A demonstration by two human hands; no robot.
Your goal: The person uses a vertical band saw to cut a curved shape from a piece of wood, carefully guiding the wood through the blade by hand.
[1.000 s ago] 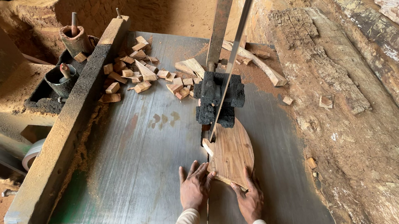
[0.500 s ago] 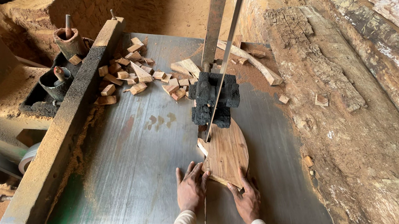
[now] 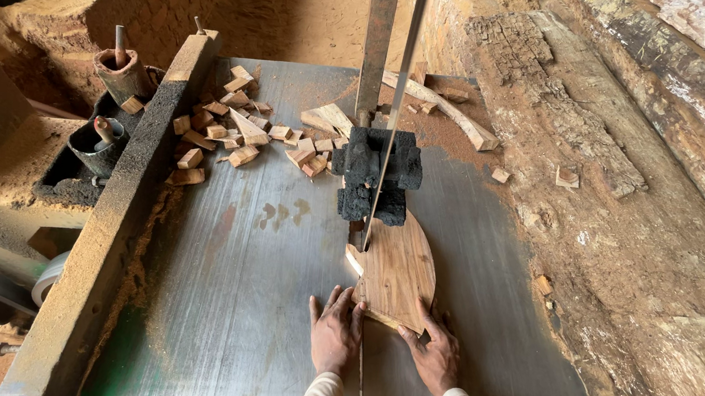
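While both hands, left hand (image 3: pixel 336 332) and right hand (image 3: pixel 435 357), press flat on the curved board (image 3: pixel 398 269), offcuts (image 3: pixel 238 131) litter the dusty steel table (image 3: pixel 246 303).

Pretty clearly a rough woodworking shop: a band saw blade (image 3: pixel 397 112) over a steel saw table (image 3: pixel 264 305), offcut wood scraps (image 3: pixel 233 131) piled up, sawdust everywhere, brick walls.

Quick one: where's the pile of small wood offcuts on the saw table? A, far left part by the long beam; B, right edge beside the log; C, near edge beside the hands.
A: the wood offcuts lie on the far left of the metal table, beside the long beam.
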